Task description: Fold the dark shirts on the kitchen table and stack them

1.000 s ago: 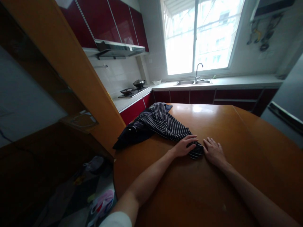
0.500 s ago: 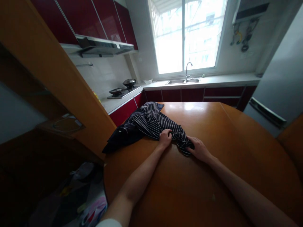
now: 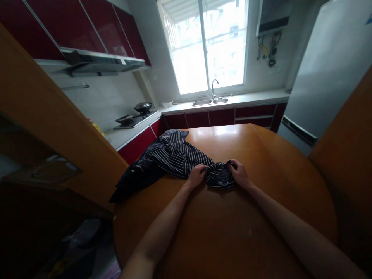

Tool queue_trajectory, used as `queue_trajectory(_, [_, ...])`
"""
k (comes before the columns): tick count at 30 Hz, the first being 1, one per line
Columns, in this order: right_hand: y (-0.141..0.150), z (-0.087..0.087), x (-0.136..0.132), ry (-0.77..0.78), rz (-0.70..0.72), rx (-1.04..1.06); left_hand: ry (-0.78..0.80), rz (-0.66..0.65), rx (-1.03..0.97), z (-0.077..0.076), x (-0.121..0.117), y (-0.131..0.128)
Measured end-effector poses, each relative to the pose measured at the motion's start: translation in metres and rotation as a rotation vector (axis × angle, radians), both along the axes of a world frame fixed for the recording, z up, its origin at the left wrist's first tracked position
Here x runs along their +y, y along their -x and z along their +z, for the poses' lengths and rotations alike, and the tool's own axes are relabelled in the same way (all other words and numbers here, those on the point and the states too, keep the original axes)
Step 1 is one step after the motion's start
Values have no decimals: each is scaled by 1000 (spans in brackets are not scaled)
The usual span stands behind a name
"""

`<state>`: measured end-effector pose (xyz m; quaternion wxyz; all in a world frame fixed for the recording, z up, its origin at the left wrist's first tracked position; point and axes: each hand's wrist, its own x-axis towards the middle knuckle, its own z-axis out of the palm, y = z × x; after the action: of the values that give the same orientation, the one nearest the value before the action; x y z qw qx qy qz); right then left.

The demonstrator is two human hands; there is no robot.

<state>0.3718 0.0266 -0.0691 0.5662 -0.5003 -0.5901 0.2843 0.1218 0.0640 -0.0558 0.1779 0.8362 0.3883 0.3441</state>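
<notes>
A black-and-white striped garment (image 3: 177,157) lies crumpled on the wooden table (image 3: 226,221), its near right end bunched up. My left hand (image 3: 197,175) is closed on the cloth at the left of this bunched end. At its right edge, my right hand (image 3: 238,172) pinches the fabric between thumb and fingers. Under and beside the striped part, on the left, rests a dark cloth (image 3: 136,178) that hangs to the table's edge. Whether the two are one piece I cannot tell.
Beyond the table runs a counter with a sink (image 3: 202,102) and tap. A stove (image 3: 135,121) with pans stands at the back left. On the right is a fridge (image 3: 319,77); a wooden frame (image 3: 58,112) rises on the left. Bags lie on the floor, lower left.
My right hand has shifted up and pulled the bunched end of the garment wider to the right. The view has turned a little to the right.
</notes>
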Motion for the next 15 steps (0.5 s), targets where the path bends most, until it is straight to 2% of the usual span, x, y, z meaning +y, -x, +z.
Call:
queue_trajectory(8, [1,5,-5,20,-29,65,39,-16,45,1,-11,-9])
queue_trajectory(15, [-11,-9,8,193,-131,139,-46,120,-64,2,-6,-6])
